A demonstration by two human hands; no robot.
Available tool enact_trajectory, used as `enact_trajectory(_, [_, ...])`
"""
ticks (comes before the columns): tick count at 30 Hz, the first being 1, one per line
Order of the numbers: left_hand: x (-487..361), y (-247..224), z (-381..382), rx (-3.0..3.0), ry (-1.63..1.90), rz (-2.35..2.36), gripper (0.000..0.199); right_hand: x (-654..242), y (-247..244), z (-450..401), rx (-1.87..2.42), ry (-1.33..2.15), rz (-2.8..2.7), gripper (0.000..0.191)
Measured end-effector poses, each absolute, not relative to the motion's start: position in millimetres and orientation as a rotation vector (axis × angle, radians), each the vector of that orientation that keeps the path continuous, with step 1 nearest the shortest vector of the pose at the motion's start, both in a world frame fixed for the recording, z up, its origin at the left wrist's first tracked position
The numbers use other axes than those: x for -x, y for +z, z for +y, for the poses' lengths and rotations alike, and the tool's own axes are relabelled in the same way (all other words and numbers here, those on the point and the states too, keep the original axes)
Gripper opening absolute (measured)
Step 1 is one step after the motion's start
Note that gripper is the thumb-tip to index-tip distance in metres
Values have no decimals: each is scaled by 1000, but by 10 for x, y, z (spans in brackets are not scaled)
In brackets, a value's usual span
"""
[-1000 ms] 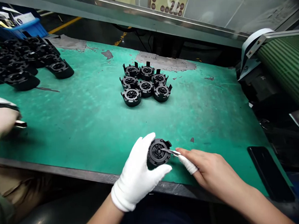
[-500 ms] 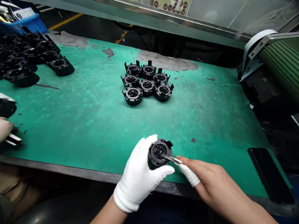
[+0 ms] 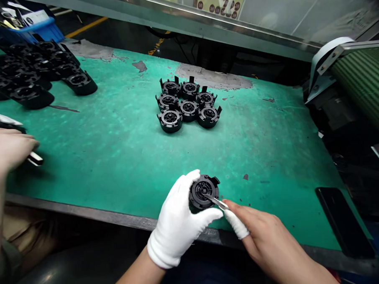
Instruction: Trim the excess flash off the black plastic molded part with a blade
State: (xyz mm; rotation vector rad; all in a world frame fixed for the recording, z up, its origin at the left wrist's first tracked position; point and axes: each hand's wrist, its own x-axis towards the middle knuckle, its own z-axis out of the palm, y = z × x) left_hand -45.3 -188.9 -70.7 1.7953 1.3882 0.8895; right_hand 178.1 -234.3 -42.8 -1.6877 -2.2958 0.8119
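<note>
In a white glove, my left hand (image 3: 177,220) is wrapped round the side of a round black plastic part (image 3: 198,191) near the table's front edge. The part's ribbed face with its raised tabs points up toward me. My right hand (image 3: 259,229), bare but for a white cover on the thumb, grips a slim metal knife (image 3: 216,202). The blade's tip meets the part near the centre of its face; the handle is mostly hidden in my fingers. Beyond my hands stands a cluster of several similar black parts (image 3: 188,110).
On the green table (image 3: 123,132), longer black parts (image 3: 27,92) crowd the far left by a blue bin (image 3: 43,31). A co-worker's hand (image 3: 10,150) holds a tool at left. A black phone (image 3: 343,219) lies right. A green conveyor belt (image 3: 365,75) rises beyond it.
The knife tip has shifted slightly toward the centre of the black part's face. My left hand keeps its grip. The co-worker's hand has come further into view from the left.
</note>
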Motion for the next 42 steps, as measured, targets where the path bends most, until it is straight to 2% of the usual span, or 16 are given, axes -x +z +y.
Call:
enact_trajectory(6, [388,-760,-1976,-1722,956,1487,74,-1580,-265,-2176,1541,1367,-1851,40])
enact_trajectory(9, [332,-781,-2174,-1678,998,1552,70,-1370,-372,-2132,1561,1387,-1465,43])
enact_trajectory(12, [270,-771,-2484,-1690,894,1623,79,-1262,-503,-1984,1612,1307,-1340,46])
enact_trajectory(18, [280,-674,-2738,-1680,825,1658,86,-1631,-358,-1728,1525,1082,-1837,39])
enact_trajectory(24, [473,-628,-2160,-1715,828,1432,96,-1959,-346,-2044,1651,810,-2374,44])
enact_trajectory(27, [532,-664,-1941,-1801,745,1387,92,-1972,-433,-2147,1700,671,-2471,50])
enact_trajectory(37, [531,-704,-1870,-1703,765,1346,83,-1759,-408,-2250,1588,775,-2446,53])
enact_trajectory(42, [466,-704,-1939,-1699,821,1402,81,-1817,-436,-2322,1546,840,-2359,48])
